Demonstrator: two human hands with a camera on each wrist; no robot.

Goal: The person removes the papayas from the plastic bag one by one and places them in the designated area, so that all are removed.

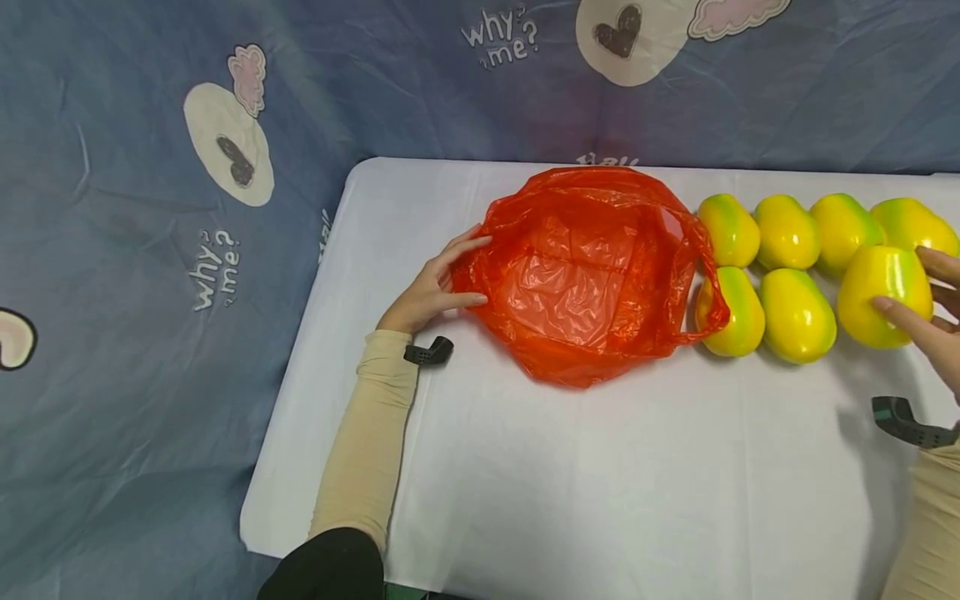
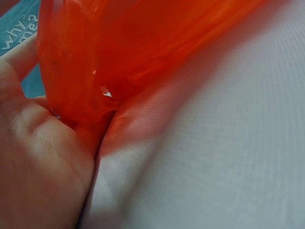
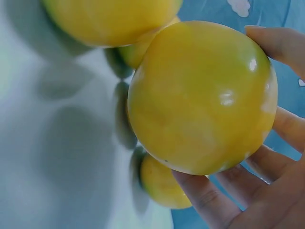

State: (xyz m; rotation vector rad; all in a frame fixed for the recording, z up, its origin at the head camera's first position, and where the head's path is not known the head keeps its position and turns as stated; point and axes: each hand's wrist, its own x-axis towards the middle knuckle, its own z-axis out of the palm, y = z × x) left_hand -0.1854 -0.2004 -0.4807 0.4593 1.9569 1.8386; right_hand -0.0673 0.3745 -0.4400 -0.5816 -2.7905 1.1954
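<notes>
A red plastic bag (image 1: 570, 275) lies on the table with its mouth spread wide and one handle loop on its right side. My left hand (image 1: 431, 292) touches the bag's left edge, thumb and fingers spread apart. In the left wrist view, the red film (image 2: 71, 62) rises beside the palm, hiding part of the fingers. My right hand (image 1: 937, 312) holds a glossy yellow-green mango (image 3: 202, 98) between thumb and fingers, at the right of the head view. Several more mangoes (image 1: 797, 317) sit in two rows right of the bag; the nearest ones partly lie behind its handle.
The white-covered table (image 1: 600, 483) ends at a rounded left edge. Blue patterned cloth (image 1: 135, 375) hangs along its left and far sides. A black wrist device (image 1: 429, 351) sits at the left wrist and another black device (image 1: 911, 425) at the right wrist.
</notes>
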